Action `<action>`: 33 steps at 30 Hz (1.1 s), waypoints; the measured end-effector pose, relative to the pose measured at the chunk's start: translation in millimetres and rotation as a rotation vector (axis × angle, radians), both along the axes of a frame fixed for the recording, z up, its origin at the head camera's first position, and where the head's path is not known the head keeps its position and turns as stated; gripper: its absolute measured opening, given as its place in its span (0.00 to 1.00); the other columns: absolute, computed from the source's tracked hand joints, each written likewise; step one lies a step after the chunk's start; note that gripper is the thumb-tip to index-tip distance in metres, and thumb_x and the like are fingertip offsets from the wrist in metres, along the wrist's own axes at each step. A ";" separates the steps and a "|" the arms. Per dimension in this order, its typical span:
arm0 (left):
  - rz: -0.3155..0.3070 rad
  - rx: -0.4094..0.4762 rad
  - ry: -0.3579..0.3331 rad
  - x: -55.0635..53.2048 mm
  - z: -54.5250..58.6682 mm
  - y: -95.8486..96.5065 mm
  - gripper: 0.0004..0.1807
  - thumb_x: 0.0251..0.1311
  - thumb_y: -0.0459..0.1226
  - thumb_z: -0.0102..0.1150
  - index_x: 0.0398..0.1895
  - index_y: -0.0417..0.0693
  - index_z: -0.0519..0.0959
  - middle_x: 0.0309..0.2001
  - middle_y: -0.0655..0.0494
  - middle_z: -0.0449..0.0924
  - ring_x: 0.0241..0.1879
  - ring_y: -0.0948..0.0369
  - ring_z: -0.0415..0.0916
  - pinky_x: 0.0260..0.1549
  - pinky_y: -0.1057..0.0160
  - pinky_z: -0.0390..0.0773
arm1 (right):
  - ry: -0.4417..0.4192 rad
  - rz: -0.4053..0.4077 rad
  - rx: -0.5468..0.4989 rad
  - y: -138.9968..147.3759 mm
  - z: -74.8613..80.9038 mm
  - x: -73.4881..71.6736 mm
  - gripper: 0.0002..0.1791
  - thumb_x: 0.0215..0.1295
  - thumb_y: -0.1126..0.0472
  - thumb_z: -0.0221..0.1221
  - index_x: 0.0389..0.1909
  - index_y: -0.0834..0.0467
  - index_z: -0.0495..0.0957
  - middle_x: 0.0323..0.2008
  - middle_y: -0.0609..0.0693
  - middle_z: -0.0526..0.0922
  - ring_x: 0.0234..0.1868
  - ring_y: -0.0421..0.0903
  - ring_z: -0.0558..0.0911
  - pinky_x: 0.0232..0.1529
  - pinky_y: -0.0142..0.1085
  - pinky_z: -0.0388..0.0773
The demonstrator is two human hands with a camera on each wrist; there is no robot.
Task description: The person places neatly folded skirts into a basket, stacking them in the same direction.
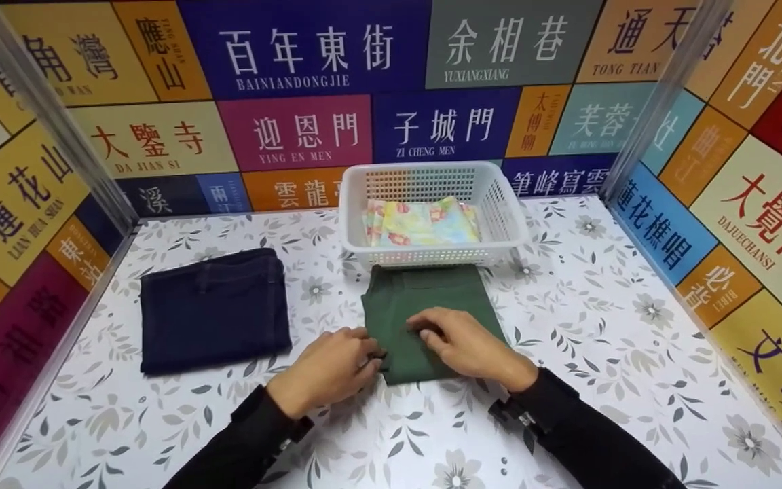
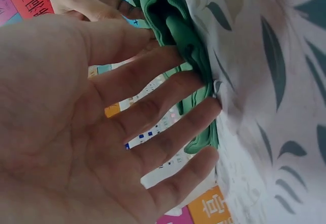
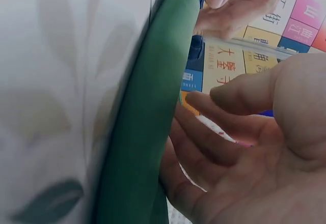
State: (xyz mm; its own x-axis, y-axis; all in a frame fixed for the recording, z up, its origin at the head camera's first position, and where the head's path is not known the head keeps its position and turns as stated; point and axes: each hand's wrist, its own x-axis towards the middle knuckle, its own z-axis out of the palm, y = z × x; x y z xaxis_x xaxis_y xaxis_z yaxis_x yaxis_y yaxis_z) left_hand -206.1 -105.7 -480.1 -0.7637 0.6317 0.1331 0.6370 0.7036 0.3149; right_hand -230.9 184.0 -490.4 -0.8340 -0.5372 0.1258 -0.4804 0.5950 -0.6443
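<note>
A folded dark green garment (image 1: 425, 292) lies flat before me, its far edge close to the basket. My left hand (image 1: 337, 363) is at its left edge; in the left wrist view the straight, spread fingers (image 2: 163, 109) touch the layered green folds (image 2: 196, 102). Over the middle of the cloth rests my right hand (image 1: 466, 339), thumb apart from loosely bent fingers. The right wrist view shows those fingers (image 3: 204, 137) against the rounded green fold (image 3: 147, 102), with nothing pinched. To the left lies a folded navy garment (image 1: 214, 312).
A white plastic basket (image 1: 506, 204) stands at the back, with a folded floral cloth (image 1: 418, 221) in yellow, blue and red inside it. The table cover (image 1: 588, 326) has a grey leaf pattern. Panels with coloured signs (image 1: 296, 129) enclose the back and both sides.
</note>
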 end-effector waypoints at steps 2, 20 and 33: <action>0.014 0.021 0.006 -1.4 -0.2 -0.5 0.07 0.81 0.40 0.67 0.45 0.49 0.92 0.43 0.52 0.88 0.40 0.52 0.88 0.37 0.49 0.90 | 0.030 -0.044 -0.006 4.1 0.0 -3.5 0.17 0.90 0.63 0.60 0.70 0.57 0.88 0.62 0.54 0.93 0.58 0.50 0.91 0.61 0.48 0.89; 0.325 0.240 -0.185 -24.3 -0.7 16.0 0.27 0.81 0.42 0.70 0.72 0.33 0.81 0.56 0.32 0.85 0.52 0.40 0.88 0.58 0.36 0.90 | 0.023 -0.433 -0.007 58.5 4.9 -21.0 0.23 0.84 0.63 0.66 0.74 0.65 0.82 0.66 0.73 0.82 0.60 0.66 0.84 0.67 0.65 0.81; 0.465 0.329 -0.338 -33.3 -7.3 33.1 0.38 0.80 0.47 0.72 0.83 0.36 0.73 0.71 0.23 0.76 0.67 0.35 0.84 0.71 0.36 0.85 | -0.205 -0.447 -0.047 75.9 6.6 -24.8 0.35 0.89 0.52 0.63 0.85 0.66 0.68 0.69 0.74 0.85 0.72 0.72 0.84 0.72 0.65 0.82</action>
State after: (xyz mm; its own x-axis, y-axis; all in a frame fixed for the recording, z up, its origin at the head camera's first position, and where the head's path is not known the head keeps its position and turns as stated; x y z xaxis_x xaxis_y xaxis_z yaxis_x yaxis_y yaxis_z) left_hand -239.5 -72.5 -487.5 -0.9806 0.1934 -0.0322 0.1183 0.7146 0.6894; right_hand -255.7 259.9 -483.8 -0.9917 -0.1187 -0.0492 -0.0454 0.6818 -0.7301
